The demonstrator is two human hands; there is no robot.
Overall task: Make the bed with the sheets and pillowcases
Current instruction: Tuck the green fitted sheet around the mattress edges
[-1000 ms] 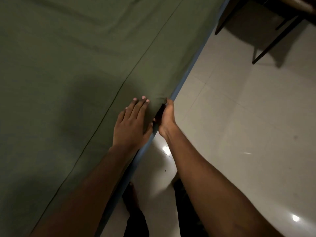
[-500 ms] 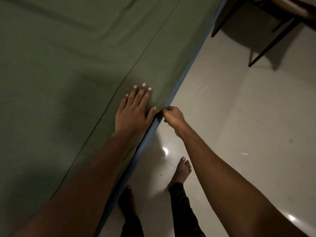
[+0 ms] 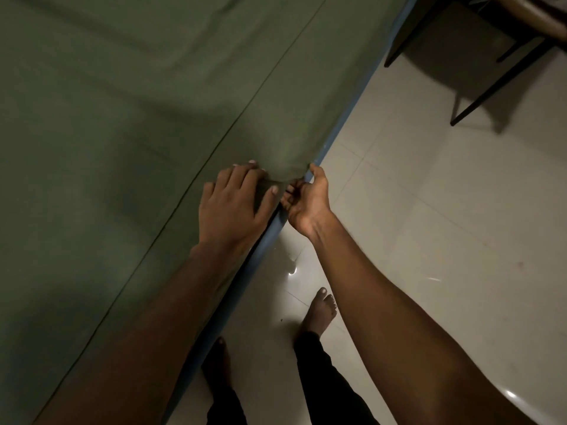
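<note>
An olive green sheet (image 3: 129, 124) covers the bed and fills the left of the view, with a seam running diagonally across it. A blue mattress edge (image 3: 346, 118) shows along the bed's right side. My left hand (image 3: 233, 204) lies on the sheet near that edge, its fingers bent and bunching a small fold of cloth. Just to its right, my right hand (image 3: 308, 197) is at the mattress edge with curled fingers, gripping the sheet's border where it hangs over the side.
Glossy pale floor tiles (image 3: 445, 240) spread to the right of the bed. My bare feet (image 3: 319, 311) stand close to the bed. Dark furniture legs (image 3: 478, 93) stand at the upper right, near the bed's far side.
My left hand went from flat with straight fingers to bent fingers bunching the sheet. My right hand turned at the mattress edge and keeps hold of the sheet's border.
</note>
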